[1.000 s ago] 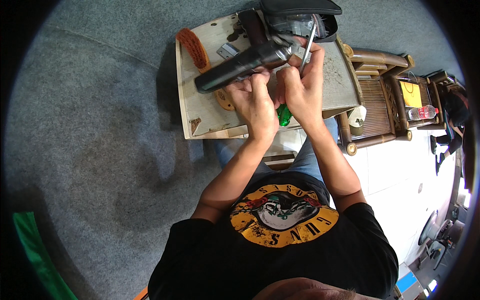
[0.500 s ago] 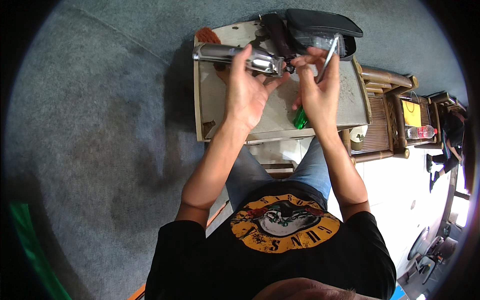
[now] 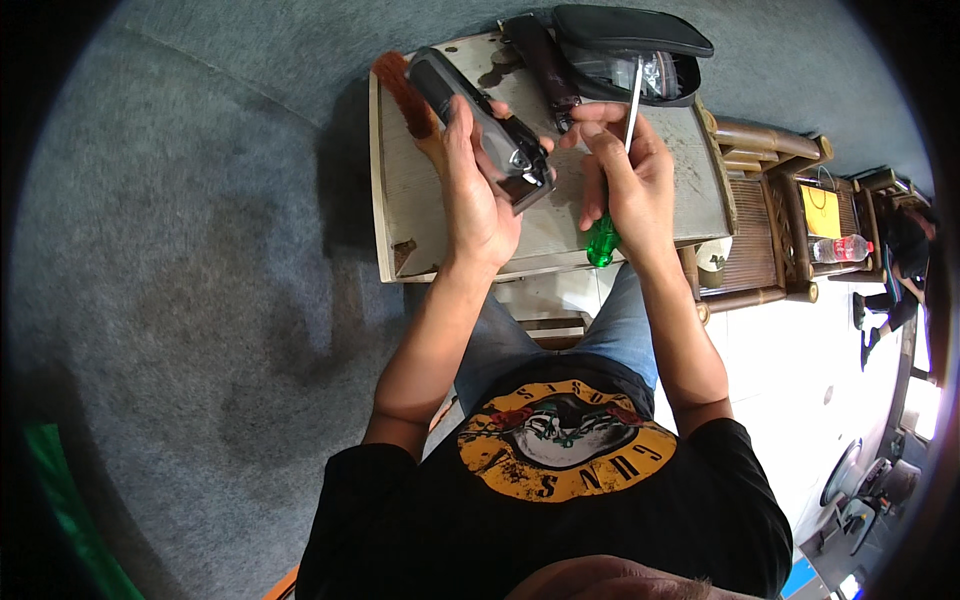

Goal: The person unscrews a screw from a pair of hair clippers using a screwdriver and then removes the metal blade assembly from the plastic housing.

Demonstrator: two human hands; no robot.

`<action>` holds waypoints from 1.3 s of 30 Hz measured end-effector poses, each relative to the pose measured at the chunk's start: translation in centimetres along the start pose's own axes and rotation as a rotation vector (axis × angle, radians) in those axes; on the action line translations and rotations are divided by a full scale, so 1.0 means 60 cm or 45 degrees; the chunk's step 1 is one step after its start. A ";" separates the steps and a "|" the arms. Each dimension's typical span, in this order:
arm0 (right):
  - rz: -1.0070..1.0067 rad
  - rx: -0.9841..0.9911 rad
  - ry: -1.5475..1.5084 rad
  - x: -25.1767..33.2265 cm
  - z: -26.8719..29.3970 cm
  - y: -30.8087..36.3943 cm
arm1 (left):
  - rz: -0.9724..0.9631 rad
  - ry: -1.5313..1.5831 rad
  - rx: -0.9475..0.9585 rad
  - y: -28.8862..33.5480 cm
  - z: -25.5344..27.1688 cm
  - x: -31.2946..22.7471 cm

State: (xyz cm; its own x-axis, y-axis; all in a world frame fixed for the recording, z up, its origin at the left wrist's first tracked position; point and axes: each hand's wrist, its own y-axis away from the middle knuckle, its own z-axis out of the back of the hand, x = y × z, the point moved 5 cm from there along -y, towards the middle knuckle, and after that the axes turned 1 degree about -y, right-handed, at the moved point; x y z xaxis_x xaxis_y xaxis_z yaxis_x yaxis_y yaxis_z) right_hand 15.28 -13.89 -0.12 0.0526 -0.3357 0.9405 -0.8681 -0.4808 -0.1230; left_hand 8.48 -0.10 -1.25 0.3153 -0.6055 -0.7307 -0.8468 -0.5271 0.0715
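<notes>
My left hand [image 3: 480, 218] is wrapped round a grey and black hair clipper [image 3: 492, 140], held at a slant above the small table, its blade end lowest and toward the right. In my right hand [image 3: 640, 185] is a screwdriver with a green handle [image 3: 601, 242]; its metal shaft points up and away past my fingers. My right thumb and forefinger are bent close together near the clipper, and whether they pinch something small I cannot tell. Beyond the clipper, a brush [image 3: 400, 92] with reddish-brown bristles lies on the table's left side.
On the pale table [image 3: 695, 185] lies a dark, long clipper-like tool [image 3: 540, 60]. Beside it an unzipped black case [image 3: 632, 32] holds clear plastic packaging. Bamboo seats [image 3: 745, 240] stand to the right, with a cap [image 3: 712, 258], a yellow bag [image 3: 821, 218] and a bottle [image 3: 843, 249]. Another person [image 3: 905, 265] is farther right.
The clipper has turned from nearly level to a steep slant, its blade end swinging down and toward me. The screwdriver stands more upright, still in my right hand.
</notes>
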 end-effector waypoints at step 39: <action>-0.091 0.274 0.087 0.003 -0.005 0.003 | -0.195 -0.539 0.010 0.035 -0.009 -0.037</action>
State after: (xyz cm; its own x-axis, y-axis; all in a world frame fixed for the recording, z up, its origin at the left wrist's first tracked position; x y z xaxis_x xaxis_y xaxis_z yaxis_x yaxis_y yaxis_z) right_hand 14.97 -13.79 0.12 0.0702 -0.2428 0.9675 -0.7380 -0.6652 -0.1134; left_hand 6.27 -0.20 0.88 0.2355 -0.2227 -0.9460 -0.8079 -0.5859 -0.0632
